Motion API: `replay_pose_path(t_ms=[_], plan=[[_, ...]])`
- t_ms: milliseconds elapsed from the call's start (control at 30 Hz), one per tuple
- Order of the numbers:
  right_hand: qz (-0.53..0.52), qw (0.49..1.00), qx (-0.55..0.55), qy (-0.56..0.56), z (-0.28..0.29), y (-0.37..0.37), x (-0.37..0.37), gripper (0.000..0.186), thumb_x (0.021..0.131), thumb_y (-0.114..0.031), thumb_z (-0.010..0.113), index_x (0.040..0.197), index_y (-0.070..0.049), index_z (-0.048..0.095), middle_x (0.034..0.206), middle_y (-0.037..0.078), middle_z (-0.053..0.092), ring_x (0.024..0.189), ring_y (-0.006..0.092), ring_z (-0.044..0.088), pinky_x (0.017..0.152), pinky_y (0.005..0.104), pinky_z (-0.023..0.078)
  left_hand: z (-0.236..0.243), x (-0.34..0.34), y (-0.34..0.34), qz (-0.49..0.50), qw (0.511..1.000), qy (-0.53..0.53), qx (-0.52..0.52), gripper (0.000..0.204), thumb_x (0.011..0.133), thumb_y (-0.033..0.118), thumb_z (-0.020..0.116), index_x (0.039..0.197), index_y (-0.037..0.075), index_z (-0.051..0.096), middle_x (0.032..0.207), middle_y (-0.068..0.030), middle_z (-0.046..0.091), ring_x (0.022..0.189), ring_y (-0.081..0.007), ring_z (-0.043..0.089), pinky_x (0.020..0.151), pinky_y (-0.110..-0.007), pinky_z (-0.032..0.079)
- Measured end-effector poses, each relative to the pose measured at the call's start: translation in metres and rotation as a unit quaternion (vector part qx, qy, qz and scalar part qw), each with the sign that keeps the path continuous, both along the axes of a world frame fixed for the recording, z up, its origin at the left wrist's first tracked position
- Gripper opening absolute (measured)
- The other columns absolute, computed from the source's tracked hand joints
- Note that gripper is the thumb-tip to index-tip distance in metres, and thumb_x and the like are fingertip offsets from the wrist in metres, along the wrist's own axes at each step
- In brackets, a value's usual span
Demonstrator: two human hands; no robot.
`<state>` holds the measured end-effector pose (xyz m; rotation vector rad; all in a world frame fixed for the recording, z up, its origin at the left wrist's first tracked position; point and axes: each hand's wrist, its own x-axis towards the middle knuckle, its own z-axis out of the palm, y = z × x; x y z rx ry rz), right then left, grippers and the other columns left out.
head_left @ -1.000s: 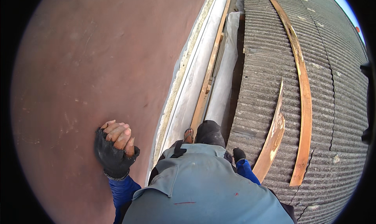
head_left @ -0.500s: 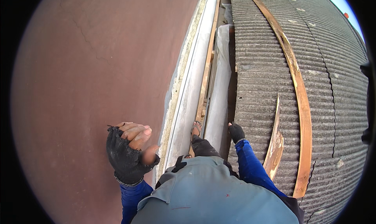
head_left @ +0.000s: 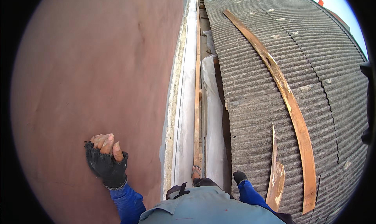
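Head view, wide and looking down. At 8 o'clock your left hand [head_left: 105, 161], in a black fingerless glove, is at a smooth reddish-brown wall [head_left: 98, 67] that fills the 7-to-11 side; whether it presses on the wall you cannot tell from here. Its fingers are loosely bent rather than clenched, with nothing seen in them. At 5 o'clock your right hand [head_left: 239, 177], also gloved in black, is by the near edge of a grey corrugated roof [head_left: 258, 118]; its fingers are hidden, so their state and any contact cannot be told.

Between wall and roof a narrow channel runs from 12 to 6 o'clock. Along it lie a thin wooden batten [head_left: 197, 126] and, to its right, crumpled translucent sheeting [head_left: 213, 126]. Your sandalled foot [head_left: 196, 172] is at 6, in line with the batten.

On the roof, a long curved-looking plank [head_left: 307, 161] stretches from 1 to past 4 o'clock; a shorter splintered board [head_left: 277, 183] lies between 4 and 5.

You appear to be balancing along the channel; any step calls for square footing and a steadying hand.
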<state>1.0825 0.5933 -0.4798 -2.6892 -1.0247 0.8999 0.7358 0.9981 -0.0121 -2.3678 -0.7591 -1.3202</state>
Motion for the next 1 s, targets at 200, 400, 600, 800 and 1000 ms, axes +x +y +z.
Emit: replay_pose_path(t_ms=[200, 400, 600, 800, 1000], plan=[[0.153, 0.986, -0.014, -0.056, -0.027, -0.007, 0.023, 0.006, 0.08, -0.011, 0.059, 0.079, -0.008, 0.064, 0.086, 0.02, 0.067, 0.089, 0.0369, 0.067, 0.078, 0.0468, 0.053, 0.003, 0.006, 0.0, 0.031, 0.999, 0.028, -0.003, 0.022, 0.085, 0.0, 0.056, 0.106, 0.005, 0.059, 0.088, -0.0088, 0.062, 0.078, -0.0271, 0.061, 0.078, -0.045, 0.05], [0.005, 0.997, 0.033, -0.075, -0.062, 0.039, 0.053, 0.003, 0.076, -0.007, 0.064, 0.079, -0.007, 0.063, 0.083, 0.021, 0.066, 0.088, 0.0385, 0.066, 0.078, 0.048, 0.053, 0.001, 0.006, 0.0, 0.049, 0.998, 0.042, 0.002, 0.022, 0.086, 0.0, 0.054, 0.107, 0.005, 0.058, 0.088, -0.0091, 0.062, 0.079, -0.0275, 0.061, 0.081, -0.047, 0.05], [-0.034, 0.995, 0.078, 0.047, 0.015, 0.105, 0.086, 0.031, 0.084, -0.028, 0.047, 0.085, -0.001, 0.063, 0.09, 0.026, 0.065, 0.079, 0.0342, 0.064, 0.074, 0.043, 0.05, -0.008, -0.001, -0.001, 0.064, 0.998, 0.024, -0.009, 0.026, 0.09, -0.004, 0.046, 0.113, 0.002, 0.056, 0.101, -0.0127, 0.062, 0.094, -0.0301, 0.061, 0.093, -0.051, 0.047], [-0.157, 0.978, 0.126, 0.06, 0.099, 0.237, 0.139, 0.044, 0.09, -0.038, 0.052, 0.104, 0.002, 0.066, 0.104, 0.03, 0.065, 0.103, 0.0445, 0.061, 0.088, 0.0481, 0.048, -0.022, 0.051, 0.056, -0.07, 0.988, -0.115, 0.069, 0.028, 0.1, 0.02, 0.04, 0.115, 0.001, 0.055, 0.097, -0.0147, 0.061, 0.091, -0.0279, 0.059, 0.088, -0.05, 0.047], [-0.085, 0.962, 0.229, 0.121, 0.162, 0.378, 0.184, 0.035, 0.091, -0.034, 0.057, 0.101, -0.002, 0.068, 0.09, 0.015, 0.069, 0.085, 0.0259, 0.065, 0.078, 0.0385, 0.049, -0.031, 0.107, 0.145, -0.045, 0.998, -0.045, 0.027, 0.025, 0.099, 0.019, 0.046, 0.115, 0.002, 0.055, 0.095, -0.0118, 0.06, 0.086, -0.0258, 0.059, 0.08, -0.048, 0.048]])
